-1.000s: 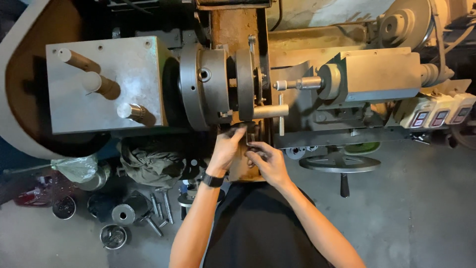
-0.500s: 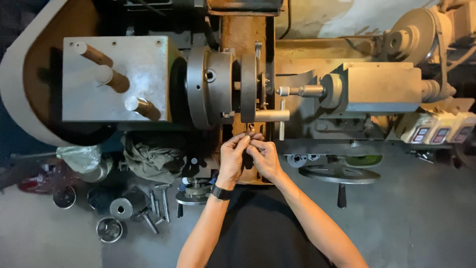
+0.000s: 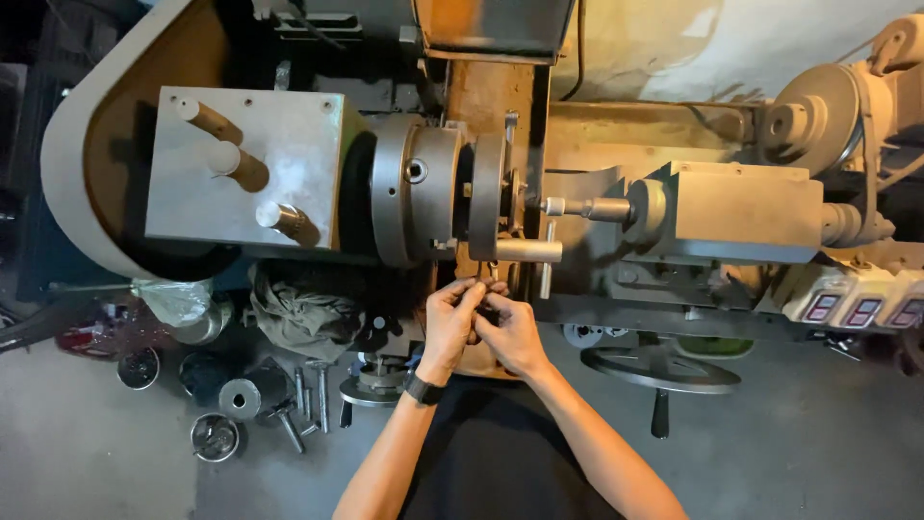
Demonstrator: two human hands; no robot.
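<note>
Small metal part (image 3: 484,285), mostly hidden, being pinched just below the short steel bar (image 3: 527,251) at the front of the lathe, under the round plate (image 3: 488,196). Left hand (image 3: 450,323) curling around it from the chuck (image 3: 416,191) side; right hand (image 3: 510,332) meeting it fingertip to fingertip, both closing on that part. Exact shape impossible to tell. Probably fine adjusting work: worth keeping wrists low, fingers clear of the plate's rim, turning in small steps. Outward: tailstock (image 3: 731,212) pointing at the plate, handwheel (image 3: 660,370) below, loose tools (image 3: 308,400) lying on the floor (image 3: 87,462).
</note>
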